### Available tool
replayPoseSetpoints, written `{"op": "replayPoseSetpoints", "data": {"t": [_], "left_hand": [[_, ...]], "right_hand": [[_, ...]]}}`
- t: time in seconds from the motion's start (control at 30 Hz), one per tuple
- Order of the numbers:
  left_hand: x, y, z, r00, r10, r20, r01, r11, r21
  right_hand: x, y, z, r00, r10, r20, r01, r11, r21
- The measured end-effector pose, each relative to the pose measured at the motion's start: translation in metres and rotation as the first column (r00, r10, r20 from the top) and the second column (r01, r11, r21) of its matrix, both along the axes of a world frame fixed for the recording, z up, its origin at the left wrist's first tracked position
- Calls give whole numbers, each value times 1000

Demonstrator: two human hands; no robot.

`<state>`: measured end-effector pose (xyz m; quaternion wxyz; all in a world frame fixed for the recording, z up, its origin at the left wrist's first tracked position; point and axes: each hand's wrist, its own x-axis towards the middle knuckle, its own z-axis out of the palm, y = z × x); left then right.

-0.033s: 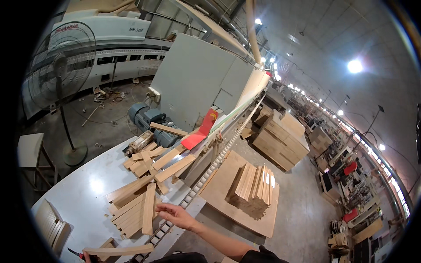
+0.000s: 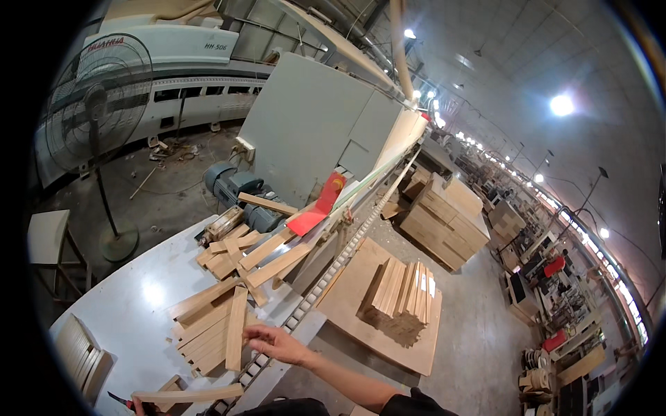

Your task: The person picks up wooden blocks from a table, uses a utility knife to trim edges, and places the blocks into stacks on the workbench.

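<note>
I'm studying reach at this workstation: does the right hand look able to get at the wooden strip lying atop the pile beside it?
Probably yes: the right hand is just right of the wooden strip, and nothing visible blocks the way; whether they touch is unclear.

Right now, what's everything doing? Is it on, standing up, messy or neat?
Right hand: partly curled, beside the loose strips
Left hand: mostly cut off, at one end of the front strip
Loose strips: jumbled, some crossing
Stack: neatly piled on the board
Fan: upright; can't tell if spinning
Stool: upright
Lamp: lit
</note>
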<state>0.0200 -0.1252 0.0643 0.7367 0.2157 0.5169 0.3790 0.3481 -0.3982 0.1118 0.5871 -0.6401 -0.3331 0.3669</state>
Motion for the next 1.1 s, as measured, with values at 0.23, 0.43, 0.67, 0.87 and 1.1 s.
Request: {"op": "replayPoseSetpoints", "data": {"t": [0.23, 0.43, 0.67, 0.87, 1.1], "left_hand": [[-62, 42, -72, 990, 49, 130, -51, 999, 13], [-25, 62, -2, 969, 243, -51, -237, 966, 105], [-157, 147, -29, 816, 507, -277, -464, 861, 209], [-182, 211, -110, 787, 537, -302, -493, 843, 215], [-178, 207, -129, 865, 368, -342, -329, 929, 168]], "right_hand": [[-96, 86, -23, 878, 290, 380, -276, 957, -93], [-87, 163, -24, 832, 229, 505, -204, 973, -105], [-176, 344, -79, 707, 212, 675, -315, 949, 32], [-202, 417, -153, 817, 273, 507, -266, 960, -86], [-180, 414, -184, 797, 271, 540, -294, 955, -45]]}}
